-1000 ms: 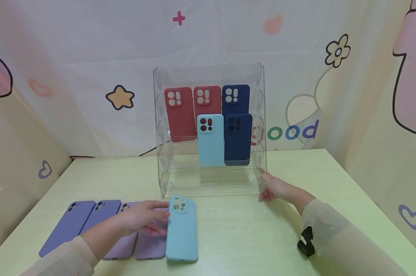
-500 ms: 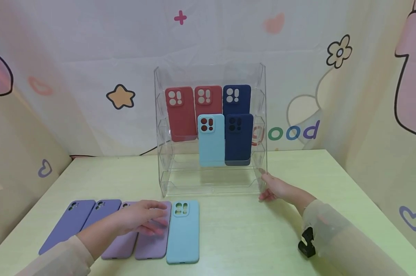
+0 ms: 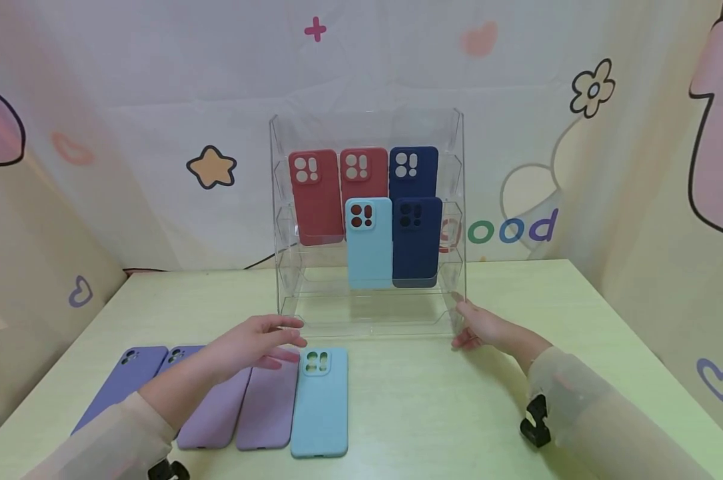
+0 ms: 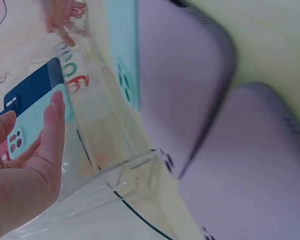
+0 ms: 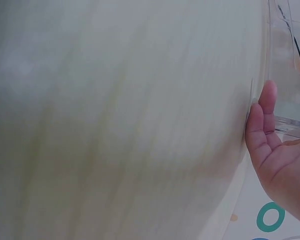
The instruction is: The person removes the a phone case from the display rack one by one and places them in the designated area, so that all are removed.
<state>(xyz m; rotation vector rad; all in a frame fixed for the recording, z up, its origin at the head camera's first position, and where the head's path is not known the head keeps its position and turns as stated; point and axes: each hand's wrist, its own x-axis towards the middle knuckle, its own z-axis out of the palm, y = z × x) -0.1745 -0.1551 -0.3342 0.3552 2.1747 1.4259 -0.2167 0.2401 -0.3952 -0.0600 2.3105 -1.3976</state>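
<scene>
My left hand [image 3: 259,343] hovers with loosely spread fingers above the tops of two mauve phone cases [image 3: 268,413], holding nothing. Right of these, a light blue phone case [image 3: 320,407] lies flat on the table. At the lower right corner of a clear tiered display rack [image 3: 370,329], my right hand [image 3: 481,327] grips the side panel; its thumb is hidden in the right wrist view. Two red cases [image 3: 316,207] and a navy case [image 3: 414,173] stand in an upper tier. In the tier below are a light blue case [image 3: 370,257] and a navy case [image 3: 417,253].
Two violet phone cases [image 3: 127,373] lie at the left of the row, partly covered by my left forearm. The pale table [image 3: 421,413] reaches back to a printed curtain [image 3: 367,60]. A black strap buckle [image 3: 536,421] hangs at my right sleeve.
My left hand has let go of the front light blue case, which now lies flat, and has risen towards the rack. The right hand stays at the rack.
</scene>
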